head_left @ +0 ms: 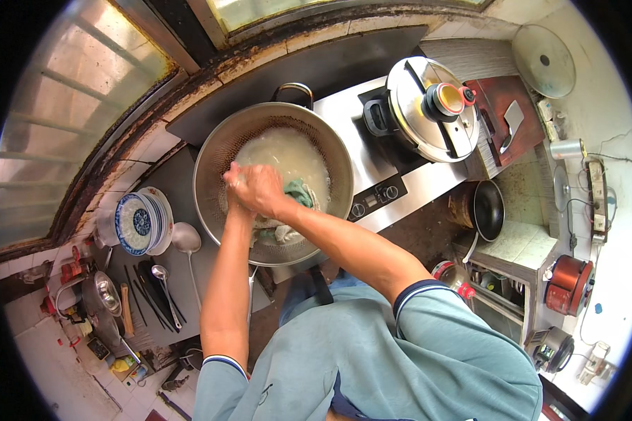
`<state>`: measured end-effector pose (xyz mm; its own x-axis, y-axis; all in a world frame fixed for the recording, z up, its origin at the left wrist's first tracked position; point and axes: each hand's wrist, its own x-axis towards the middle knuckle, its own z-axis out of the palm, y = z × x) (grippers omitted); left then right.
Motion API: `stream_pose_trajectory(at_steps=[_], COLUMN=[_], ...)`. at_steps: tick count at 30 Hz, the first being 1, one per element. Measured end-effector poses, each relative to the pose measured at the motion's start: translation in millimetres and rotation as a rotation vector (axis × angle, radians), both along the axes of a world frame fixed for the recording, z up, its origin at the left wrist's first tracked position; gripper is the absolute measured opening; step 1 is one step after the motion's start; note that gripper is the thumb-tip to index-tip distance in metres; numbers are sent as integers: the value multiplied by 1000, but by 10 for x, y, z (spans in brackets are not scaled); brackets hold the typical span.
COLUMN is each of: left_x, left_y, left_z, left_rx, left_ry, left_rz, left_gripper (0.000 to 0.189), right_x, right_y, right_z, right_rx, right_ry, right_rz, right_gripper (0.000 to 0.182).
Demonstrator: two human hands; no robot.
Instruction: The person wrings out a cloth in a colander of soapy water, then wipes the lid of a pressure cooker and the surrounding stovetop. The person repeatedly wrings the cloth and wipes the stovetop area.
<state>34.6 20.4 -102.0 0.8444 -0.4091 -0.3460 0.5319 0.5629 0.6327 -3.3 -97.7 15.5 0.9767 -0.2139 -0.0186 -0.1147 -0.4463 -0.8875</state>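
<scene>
A large metal wok (213,152) on the stove holds cloudy, whitish water (279,150). My left hand (236,184) and my right hand (264,189) are pressed together over the wok's left part, slightly blurred. The right overlaps the left, and whether anything is between them is hidden. Just right of my hands, a green cloth (298,192) lies crumpled in the wok. A pale, wet cloth (288,233) lies below it, partly in the water, against the near side.
A pressure cooker (432,110) stands on the stove's right side. Beyond it, a cleaver (513,118) rests on a dark red cutting board (532,100). Stacked plates (139,223), a ladle (186,239) and chopsticks (146,300) are at the left.
</scene>
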Motion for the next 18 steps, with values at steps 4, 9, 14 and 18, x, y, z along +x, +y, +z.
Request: stream_pose_trajectory(at_steps=[4, 9, 14, 18], left_x=[-104, -96, -232, -218], left_y=[-323, -43, -231, -321], left_z=[531, 532, 339, 834], left_rx=[367, 575, 188, 598], left_ry=[133, 143, -25, 87], left_rz=[219, 136, 45, 201], left_gripper=[42, 37, 31, 36], right_x=[208, -189, -11, 315], right_y=[-121, 48, 76, -118], right_z=[-195, -79, -204, -313], right_rx=[-59, 71, -72, -134], right_ry=[121, 90, 201, 156], right_rz=[-214, 33, -28, -83], right_gripper=[43, 41, 40, 45])
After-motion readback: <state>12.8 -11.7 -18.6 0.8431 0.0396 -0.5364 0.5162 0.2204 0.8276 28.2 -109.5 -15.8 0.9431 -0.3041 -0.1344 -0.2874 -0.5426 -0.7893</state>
